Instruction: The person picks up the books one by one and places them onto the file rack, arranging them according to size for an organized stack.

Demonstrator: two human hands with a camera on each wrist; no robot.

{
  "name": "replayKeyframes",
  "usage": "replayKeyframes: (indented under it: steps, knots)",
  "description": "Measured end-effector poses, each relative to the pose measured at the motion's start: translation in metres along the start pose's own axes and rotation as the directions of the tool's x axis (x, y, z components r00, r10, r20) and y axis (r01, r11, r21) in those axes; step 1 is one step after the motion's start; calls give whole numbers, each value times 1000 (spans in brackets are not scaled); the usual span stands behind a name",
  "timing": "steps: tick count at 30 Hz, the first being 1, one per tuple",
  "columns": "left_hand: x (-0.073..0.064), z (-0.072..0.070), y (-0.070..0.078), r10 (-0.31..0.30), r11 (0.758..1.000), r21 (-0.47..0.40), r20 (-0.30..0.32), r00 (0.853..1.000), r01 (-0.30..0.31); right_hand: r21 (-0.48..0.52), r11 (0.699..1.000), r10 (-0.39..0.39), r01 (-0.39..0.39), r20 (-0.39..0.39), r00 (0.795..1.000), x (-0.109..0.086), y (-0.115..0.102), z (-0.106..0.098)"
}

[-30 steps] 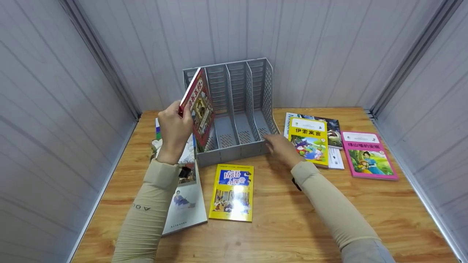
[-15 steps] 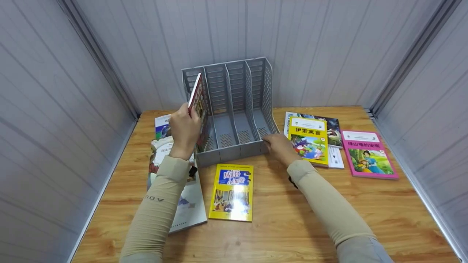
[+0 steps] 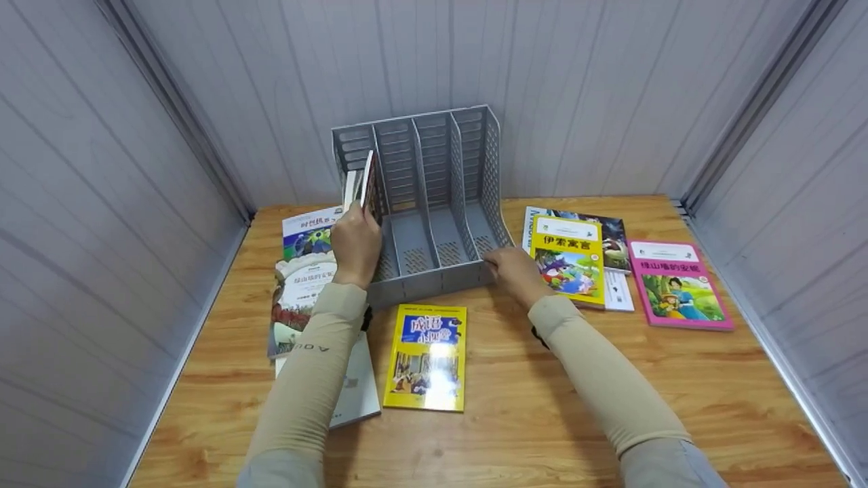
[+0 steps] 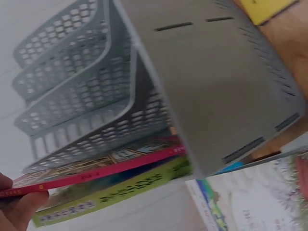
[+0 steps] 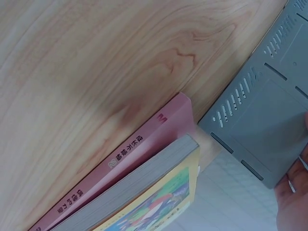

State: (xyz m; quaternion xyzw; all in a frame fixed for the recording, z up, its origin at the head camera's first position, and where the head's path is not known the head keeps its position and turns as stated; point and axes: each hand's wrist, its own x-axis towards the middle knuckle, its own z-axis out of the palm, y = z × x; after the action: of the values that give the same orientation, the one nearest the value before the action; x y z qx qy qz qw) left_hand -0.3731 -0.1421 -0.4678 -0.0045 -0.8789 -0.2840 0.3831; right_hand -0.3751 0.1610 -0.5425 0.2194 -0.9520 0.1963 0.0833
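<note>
Left grip (image 3: 356,247) pinching red-spined book (image 4: 115,167); right grip (image 3: 519,274) holding grey slotted plastic rack (image 3: 427,283). Yellow book (image 3: 567,268) reads 伊索寓言; pink book (image 3: 681,285), on wood-grain desk (image 3: 508,407), 绿山墙的安妮.

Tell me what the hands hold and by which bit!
Left hand: the red-spined book, by the spine's upper end. Right hand: the gray rack, by its front right corner.

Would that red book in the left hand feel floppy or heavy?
The red book is probably fairly stiff: its spine runs straight while the left hand grips one end. It's likely light, since that spine is slim. Being thin, it might tip over if released without support.
</note>
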Motion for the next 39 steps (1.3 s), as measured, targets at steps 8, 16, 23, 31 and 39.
replayKeyframes:
  steps: [8, 16, 23, 31, 39]
  knots:
    - [-9, 18, -13, 17, 998, 59, 2, 1000, -18, -16, 1000, 16, -15, 21, 1000, 2, 2, 1]
    - [-9, 17, -10, -49, 989, 142, 73, 996, 39, -12, 1000, 19, -19, 27, 999, 1, 0, 1]
    - [-2, 12, -10, -13, 976, 216, 146, 989, -19, -18, 1000, 25, -25, 20, 999, 1, 1, 1]
    - [-1, 11, -14, 156, 933, 313, 92, 984, -177, -35, 999, 11, -10, 18, 1000, 0, 1, 0]
    - [2, 5, -17, 181, 874, 445, 73, 981, -195, -87, 996, -8, 15, 84, 996, 0, -4, -5]
